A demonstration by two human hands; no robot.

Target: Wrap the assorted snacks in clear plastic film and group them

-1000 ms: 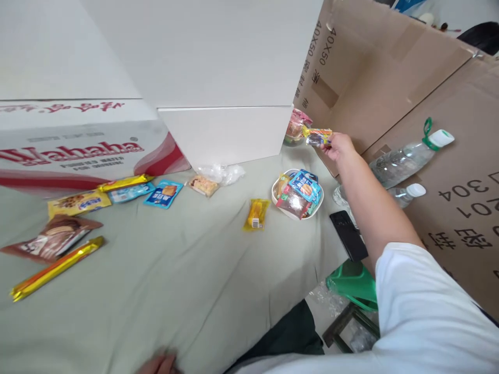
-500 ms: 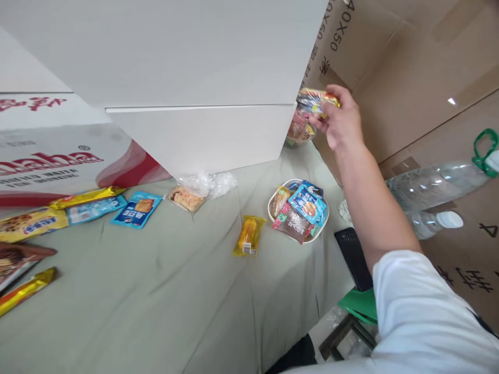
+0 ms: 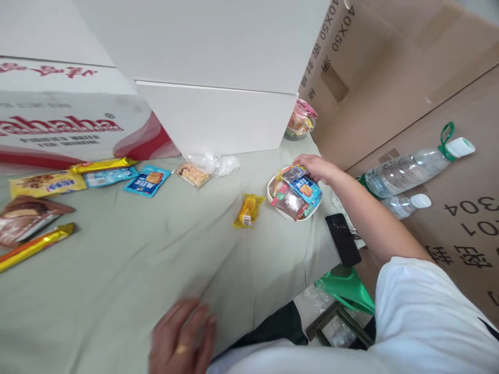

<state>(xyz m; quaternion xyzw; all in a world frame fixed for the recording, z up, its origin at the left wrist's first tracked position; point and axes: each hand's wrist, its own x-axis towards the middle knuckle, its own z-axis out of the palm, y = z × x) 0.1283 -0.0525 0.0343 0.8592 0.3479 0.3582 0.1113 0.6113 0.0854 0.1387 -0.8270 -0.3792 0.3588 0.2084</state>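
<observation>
We see the right hand (image 3: 317, 169) at the far right edge of a white bowl (image 3: 269, 191), its fingers (image 3: 302, 159) drawn narrow on the end of a yellow-and-clear packet (image 3: 293, 173). That packet lies over the bowl's contents, touching them, beside a blue packet (image 3: 307, 189) and above a brown packet (image 3: 289, 202).

The left hand (image 3: 183, 337) rests on the cloth-covered surface (image 3: 156, 265), fingers loosely bent; its palm is hidden, so we cannot tell whether it grips anything.

Just left of the bowl we note a small yellow packet (image 3: 248, 211); on the other side, a black phone (image 3: 343, 240). Farther out, a clear bowl (image 3: 299, 131) of packets stands by the white box (image 3: 218, 117).
</observation>
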